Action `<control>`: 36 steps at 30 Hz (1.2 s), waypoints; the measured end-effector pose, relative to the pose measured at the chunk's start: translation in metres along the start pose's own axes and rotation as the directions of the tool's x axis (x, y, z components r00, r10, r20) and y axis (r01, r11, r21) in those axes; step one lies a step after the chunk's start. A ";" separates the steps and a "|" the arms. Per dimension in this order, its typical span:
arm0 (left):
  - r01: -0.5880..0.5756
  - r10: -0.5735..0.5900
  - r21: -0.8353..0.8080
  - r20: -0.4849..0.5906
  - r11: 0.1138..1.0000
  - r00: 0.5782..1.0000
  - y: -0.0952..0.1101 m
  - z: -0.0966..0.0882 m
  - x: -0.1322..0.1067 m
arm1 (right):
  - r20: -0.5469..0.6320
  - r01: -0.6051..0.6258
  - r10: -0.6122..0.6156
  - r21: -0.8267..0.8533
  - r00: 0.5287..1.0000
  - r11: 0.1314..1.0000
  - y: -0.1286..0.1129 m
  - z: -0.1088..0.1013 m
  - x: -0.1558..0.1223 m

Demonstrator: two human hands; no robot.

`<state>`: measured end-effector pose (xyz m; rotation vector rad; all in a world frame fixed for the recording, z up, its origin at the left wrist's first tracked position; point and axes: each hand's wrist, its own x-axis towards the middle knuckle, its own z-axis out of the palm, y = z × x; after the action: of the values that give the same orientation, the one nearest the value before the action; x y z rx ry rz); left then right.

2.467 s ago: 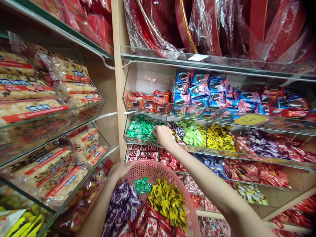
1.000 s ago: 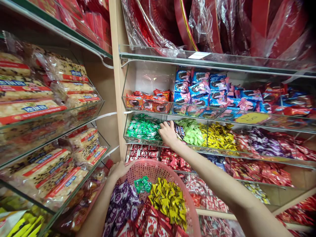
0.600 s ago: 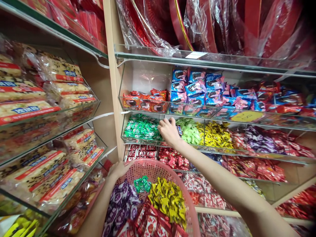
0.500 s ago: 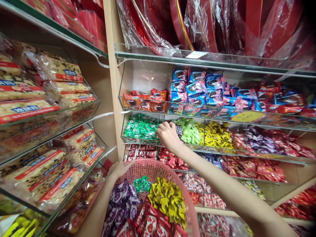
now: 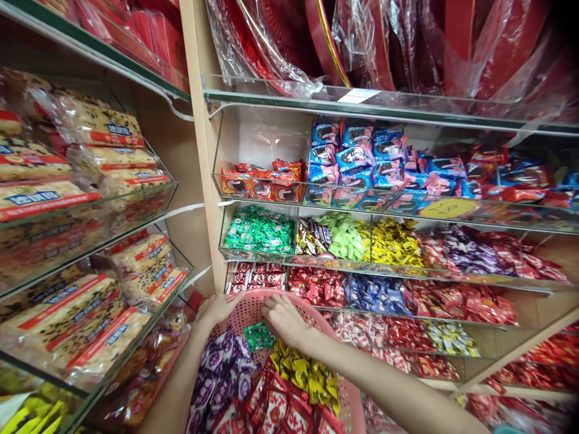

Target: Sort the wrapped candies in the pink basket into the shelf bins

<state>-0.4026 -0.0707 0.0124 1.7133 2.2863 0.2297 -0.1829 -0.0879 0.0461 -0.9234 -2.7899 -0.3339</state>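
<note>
My left hand [image 5: 218, 308] grips the rim of a pink plastic mesh basket [image 5: 246, 307]. My right hand [image 5: 283, 319] hangs curled over the basket's near side, just above a small heap of green-wrapped sweets [image 5: 259, 335]. Its fingers hide whatever they might hold. Also in the basket are purple-wrapped sweets [image 5: 219, 374], yellow-wrapped sweets [image 5: 305, 377] and red packets [image 5: 271, 405]. Behind the hands stands a clear shelf bin of wrapped chocolate bars [image 5: 312, 238].
Clear acrylic bins of green, pale green, yellow, purple and red sweets [image 5: 260, 230] and blue sandwich-cookie packets [image 5: 353, 160] fill the shelves ahead. Glass shelves of packaged rice-crisp bars [image 5: 90, 126] rise on the left. Plastic-wrapped red goods [image 5: 266, 42] sit above.
My right hand has left the chocolate-bar bin and dropped to the basket. My left hand stays on the rim. The view has shifted slightly, and the shelves appear further left.
</note>
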 end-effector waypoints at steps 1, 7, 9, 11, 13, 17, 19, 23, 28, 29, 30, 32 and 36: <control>-0.002 0.002 -0.001 0.003 1.000 1.000 0.000 -0.001 -0.001 | -0.010 -0.002 0.002 0.014 1.000 1.000 0.003 -0.006 0.001; 0.014 -0.014 -0.011 0.017 1.000 1.000 0.004 -0.003 -0.002 | -0.181 -0.080 0.073 -0.028 0.981 0.996 0.034 -0.072 0.026; 0.015 -0.015 -0.011 0.015 1.000 1.000 0.005 -0.003 -0.002 | -0.228 -0.116 0.089 -0.109 0.970 0.987 0.049 -0.091 0.038; 0.011 -0.011 -0.011 0.011 1.000 1.000 0.005 -0.003 -0.002 | -0.250 -0.152 0.097 -0.208 0.963 0.966 0.065 -0.103 0.049; 0.005 -0.005 -0.009 0.010 1.000 1.000 0.005 -0.004 -0.003 | -0.240 -0.174 0.103 -0.296 0.965 0.939 0.079 -0.109 0.057; -0.001 0.001 -0.007 0.013 1.000 1.000 0.005 -0.005 -0.005 | -0.156 -0.172 0.121 -0.375 0.980 0.911 0.095 -0.108 0.066; 0.001 -0.001 -0.006 0.011 1.000 1.000 0.003 -0.005 -0.005 | -0.125 -0.165 0.126 -0.384 0.984 0.908 0.097 -0.105 0.068; 0.001 -0.001 -0.006 0.009 1.000 1.000 0.000 -0.003 -0.003 | -0.128 -0.168 0.127 -0.388 0.984 0.906 0.098 -0.098 0.070; 0.000 0.000 -0.001 0.008 1.000 1.000 -0.002 -0.001 0.001 | -0.151 -0.155 0.103 -0.396 0.983 0.905 0.101 -0.092 0.071; 0.000 0.000 -0.001 0.008 1.000 1.000 -0.002 -0.001 0.001 | -0.150 -0.150 0.097 -0.398 0.984 0.905 0.102 -0.092 0.071; 0.001 -0.001 -0.002 0.007 1.000 1.000 -0.002 -0.001 0.000 | -0.150 -0.146 0.092 -0.402 0.984 0.904 0.103 -0.092 0.071; 0.002 -0.002 -0.004 0.009 1.000 1.000 -0.001 -0.002 -0.001 | -0.158 -0.141 0.082 -0.410 0.984 0.901 0.105 -0.092 0.071; -0.001 0.001 -0.001 0.013 1.000 1.000 0.000 -0.004 -0.003 | -0.196 -0.140 0.060 -0.426 0.979 0.894 0.110 -0.095 0.068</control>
<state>-0.4029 -0.0735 0.0164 1.7109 2.2752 0.2193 -0.1605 0.0114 0.1703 -1.0600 -2.5311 -1.0084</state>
